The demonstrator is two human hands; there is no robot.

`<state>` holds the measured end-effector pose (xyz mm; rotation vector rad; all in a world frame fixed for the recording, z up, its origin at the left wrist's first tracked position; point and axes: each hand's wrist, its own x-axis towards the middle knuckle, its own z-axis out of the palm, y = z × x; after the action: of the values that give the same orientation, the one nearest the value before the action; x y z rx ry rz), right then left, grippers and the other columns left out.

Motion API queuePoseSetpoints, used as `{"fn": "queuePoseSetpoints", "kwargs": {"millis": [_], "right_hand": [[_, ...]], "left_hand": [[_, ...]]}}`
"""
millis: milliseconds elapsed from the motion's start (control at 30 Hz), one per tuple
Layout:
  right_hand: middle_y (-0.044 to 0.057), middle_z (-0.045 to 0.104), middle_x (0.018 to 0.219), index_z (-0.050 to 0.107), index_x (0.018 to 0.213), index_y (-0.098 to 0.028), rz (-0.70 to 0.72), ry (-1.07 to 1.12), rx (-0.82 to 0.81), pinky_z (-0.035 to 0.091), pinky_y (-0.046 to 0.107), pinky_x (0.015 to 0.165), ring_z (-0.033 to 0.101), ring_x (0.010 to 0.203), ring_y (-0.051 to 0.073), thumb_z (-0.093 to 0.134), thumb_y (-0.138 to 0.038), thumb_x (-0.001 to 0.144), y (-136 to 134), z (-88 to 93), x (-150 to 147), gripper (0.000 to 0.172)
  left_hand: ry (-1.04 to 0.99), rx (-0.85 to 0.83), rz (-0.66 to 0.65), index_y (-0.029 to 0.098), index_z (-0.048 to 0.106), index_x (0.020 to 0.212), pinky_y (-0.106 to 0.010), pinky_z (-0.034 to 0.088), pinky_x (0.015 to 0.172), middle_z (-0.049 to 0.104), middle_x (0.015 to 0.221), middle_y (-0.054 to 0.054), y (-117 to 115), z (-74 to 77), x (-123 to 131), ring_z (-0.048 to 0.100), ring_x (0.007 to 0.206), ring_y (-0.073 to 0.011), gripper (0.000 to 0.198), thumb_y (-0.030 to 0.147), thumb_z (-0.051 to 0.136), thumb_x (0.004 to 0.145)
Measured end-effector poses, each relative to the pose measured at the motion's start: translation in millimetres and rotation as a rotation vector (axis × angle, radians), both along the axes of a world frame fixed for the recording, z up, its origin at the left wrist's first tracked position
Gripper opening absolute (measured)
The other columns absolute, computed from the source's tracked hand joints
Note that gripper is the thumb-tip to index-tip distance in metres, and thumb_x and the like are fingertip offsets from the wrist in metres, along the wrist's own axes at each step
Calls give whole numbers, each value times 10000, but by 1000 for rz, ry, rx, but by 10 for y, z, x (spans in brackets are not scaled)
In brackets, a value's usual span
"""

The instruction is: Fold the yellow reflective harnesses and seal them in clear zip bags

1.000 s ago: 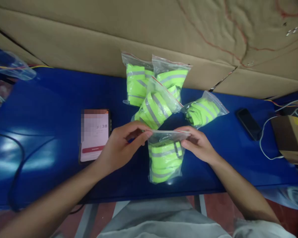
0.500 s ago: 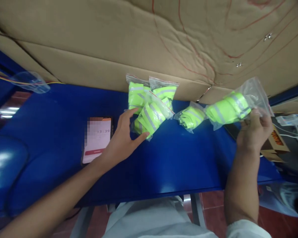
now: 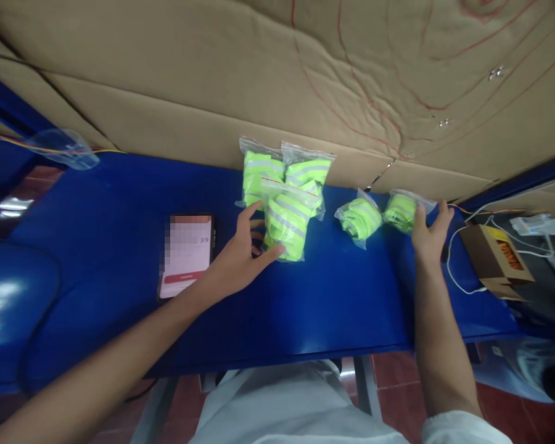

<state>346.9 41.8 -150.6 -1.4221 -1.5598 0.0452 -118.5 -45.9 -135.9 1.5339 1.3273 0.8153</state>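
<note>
My left hand point(image 3: 245, 253) has its thumb and fingers around the left and lower edges of a clear zip bag point(image 3: 287, 223). The bag holds folded neon-yellow fabric with grey reflective stripes. Just behind it, two similar bags, a left one point(image 3: 258, 176) and a right one point(image 3: 309, 172), lean by the cardboard. To the right lies a rolled bundle in a zip bag point(image 3: 361, 219). Beyond that is another bagged yellow bundle point(image 3: 400, 211), and my right hand point(image 3: 429, 233) is at its right end, fingers spread, thumb close to or touching the plastic.
A phone point(image 3: 187, 256) lies on the blue table point(image 3: 305, 314) left of my left hand. Cardboard point(image 3: 166, 74) with red lines rises behind. An open carton point(image 3: 497, 259) and white cables are at the right; a clear plastic piece point(image 3: 65, 149) is at the far left.
The right bundle has been set down on the table beside the rolled one, and my right hand has let go of it. The front bag by my left hand has turned more upright.
</note>
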Motion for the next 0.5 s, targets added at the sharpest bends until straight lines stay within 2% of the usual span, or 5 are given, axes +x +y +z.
{"fn": "queuePoseSetpoints", "kwargs": {"millis": [100,200,300,400,500], "right_hand": [[288,268,1734,492,1551,-99,-145,-103,53,188,636,1350,219,1676,388,613,-551,1065,-227,36,-451,675],[252,322,1725,460,1619,-127,-10,-347,109,291,629,1327,295,1655,381,583,-438,1089,-459,99,-1015,627],[206,437,1665,440,1644,-227,293,-461,132,382,598,1290,408,1599,364,632,-397,1082,-623,133,-1439,618],[205,479,1639,378,1692,-236,482,-449,103,462,578,1238,469,1556,365,627,-409,1092,-705,166,-1591,672],[178,603,1516,487,1645,-243,457,-271,158,550,533,1149,611,1410,348,629,-374,1089,-764,251,-1583,588]], "left_hand": [[-49,-36,7,294,46,1733,-476,590,1093,501,1621,-211,17,11,-5,556,1477,-337,1027,557,710,996],[-101,-80,2,278,30,1737,-525,557,1147,553,1576,-214,38,18,-3,623,1400,-320,1055,560,720,991],[-156,-20,-25,244,124,1723,-548,569,1131,662,1437,-188,52,-29,4,701,1261,-303,989,514,732,990],[-164,168,-67,261,216,1706,-539,569,1147,677,1436,-167,42,-87,5,706,1274,-305,870,436,718,1018],[-47,420,-128,292,358,1665,-472,533,1222,574,1600,-138,6,-62,-10,626,1429,-303,707,321,692,1042]]}}
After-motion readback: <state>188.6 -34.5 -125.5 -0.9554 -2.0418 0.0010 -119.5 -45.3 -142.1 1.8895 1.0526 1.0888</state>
